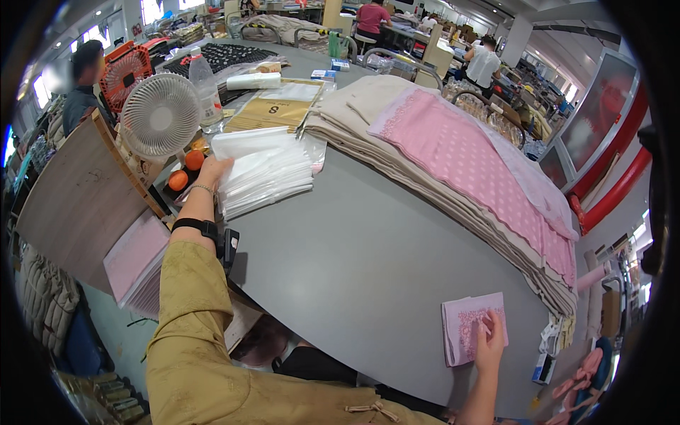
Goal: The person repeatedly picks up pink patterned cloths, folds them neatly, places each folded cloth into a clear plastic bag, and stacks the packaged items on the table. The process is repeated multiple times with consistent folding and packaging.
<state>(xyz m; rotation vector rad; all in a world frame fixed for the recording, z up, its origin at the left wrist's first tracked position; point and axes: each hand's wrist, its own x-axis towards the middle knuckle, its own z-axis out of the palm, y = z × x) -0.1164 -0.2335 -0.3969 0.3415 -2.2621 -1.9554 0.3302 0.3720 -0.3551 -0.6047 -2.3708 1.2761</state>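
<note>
My left hand (210, 172) reaches to the left end of a stack of clear plastic bags (273, 173) on the grey table. Its fingers are closed at the edge of the upper bags, and the fingertips are partly hidden. Near the table's right front edge lies a folded pink cloth (457, 343) with a darker lace-like pattern. On top of it rests my right hand (490, 336), fingers loosely bent and apart, not wrapped round the cloth.
A long pile of beige fabric (425, 166) with pink patterned cloth (467, 149) on top crosses the table (340, 262). At the left stand a white fan (161, 115), a plastic bottle (204, 88) and two oranges (178, 180). A wooden board (78, 198) rises beside them.
</note>
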